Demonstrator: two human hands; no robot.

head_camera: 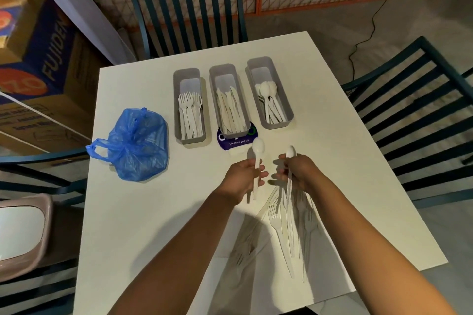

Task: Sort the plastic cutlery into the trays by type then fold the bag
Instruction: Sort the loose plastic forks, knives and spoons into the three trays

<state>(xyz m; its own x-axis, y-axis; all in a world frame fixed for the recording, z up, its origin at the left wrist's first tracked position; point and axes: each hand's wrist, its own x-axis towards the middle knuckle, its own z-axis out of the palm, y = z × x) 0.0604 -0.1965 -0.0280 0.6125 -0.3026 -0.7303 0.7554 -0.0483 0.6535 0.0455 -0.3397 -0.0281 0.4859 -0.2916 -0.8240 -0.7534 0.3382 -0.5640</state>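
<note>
Each hand gripped a spoon upright, left hand (pixel 244 178) and right hand (pixel 298 174), while the spoon tray (pixel 288 110) lay far-right, lengthwise away, nearer the right hand.

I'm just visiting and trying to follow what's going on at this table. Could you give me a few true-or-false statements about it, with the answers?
1. Each hand holds a spoon. True: the left hand and the right hand each grip one.
2. The forks tray is the rightmost tray. False: it is the leftmost; the spoons tray is rightmost.
3. The blue bag lies left of the trays. True.
4. All cutlery is sorted. False: loose cutlery lies on the table.
5. The knives tray is empty. False: it holds knives.
</note>
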